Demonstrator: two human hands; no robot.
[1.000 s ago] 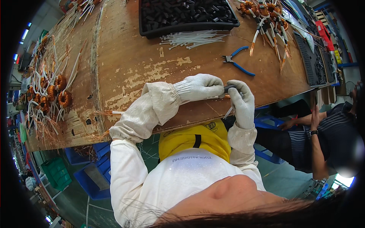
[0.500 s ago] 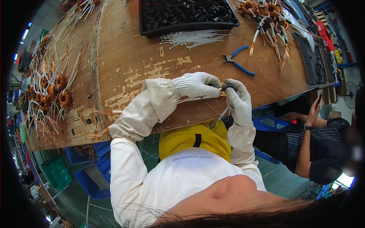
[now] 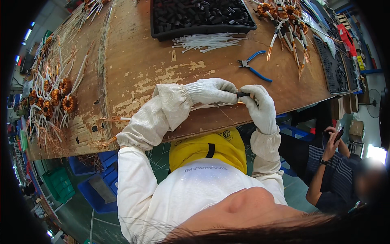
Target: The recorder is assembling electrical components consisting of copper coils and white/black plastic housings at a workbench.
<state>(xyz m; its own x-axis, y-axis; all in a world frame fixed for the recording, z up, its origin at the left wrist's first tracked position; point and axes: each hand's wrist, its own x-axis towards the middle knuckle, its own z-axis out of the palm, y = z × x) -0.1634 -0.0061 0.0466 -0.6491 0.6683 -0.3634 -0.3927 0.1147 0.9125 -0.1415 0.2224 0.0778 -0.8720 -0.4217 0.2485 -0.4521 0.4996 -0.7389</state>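
My left hand (image 3: 213, 91), in a white knit glove, is closed around white wires (image 3: 203, 106) that run below it. Frayed copper ends (image 3: 118, 119) stick out past my left forearm. Between the two hands a short black sleeve (image 3: 243, 94) shows. My right hand (image 3: 261, 107), gloved too, pinches this sleeve between thumb and fingers, close to the left fingertips. A bare copper end (image 3: 240, 103) lies just below the sleeve. How far the wire reaches into the sleeve is hidden.
Beyond my hands are blue-handled cutters (image 3: 256, 66), white cable ties (image 3: 207, 42) and a black tray (image 3: 205, 29) of black sleeves. Copper coils with wires lie left (image 3: 55, 97) and right (image 3: 281, 11). At right a person (image 3: 331, 162) holds a phone (image 3: 339, 134).
My right hand has shifted slightly right and its fingers have opened out somewhat, so the black sleeve shows more. My left hand is nearly still. The person at right has brought both hands together at the phone.
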